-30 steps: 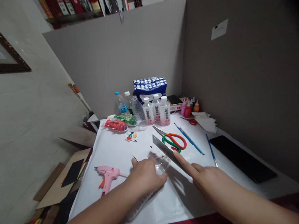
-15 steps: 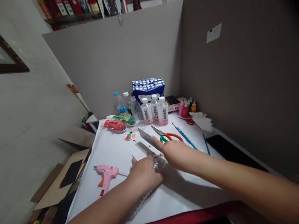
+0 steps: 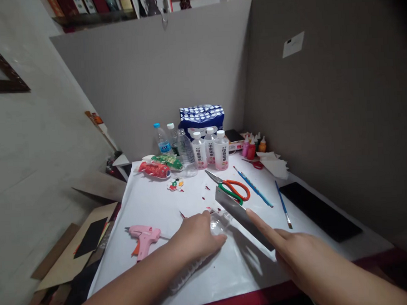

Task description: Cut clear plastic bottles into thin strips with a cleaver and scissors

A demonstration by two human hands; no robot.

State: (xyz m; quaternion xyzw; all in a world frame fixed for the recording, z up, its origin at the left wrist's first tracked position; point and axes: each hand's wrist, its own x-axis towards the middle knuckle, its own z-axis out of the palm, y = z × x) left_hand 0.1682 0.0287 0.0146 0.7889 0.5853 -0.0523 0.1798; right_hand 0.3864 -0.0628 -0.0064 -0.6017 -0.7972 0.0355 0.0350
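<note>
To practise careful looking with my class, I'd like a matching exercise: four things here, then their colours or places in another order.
1. glue gun
2. large scissors
3. metal blade
4. lying bottle

A. held in the right hand
B. green and orange handles
C. under the left hand
D. pink body, orange trigger

Pairs: 1-D, 2-B, 3-A, 4-C

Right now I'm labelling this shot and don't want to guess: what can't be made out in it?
All in the head view:
Handle of the knife: hidden by the right hand.
Middle of the clear bottle: covered by the left hand and forearm.
Print on the white card: too small.
Framed picture: cut off by the left edge.
</note>
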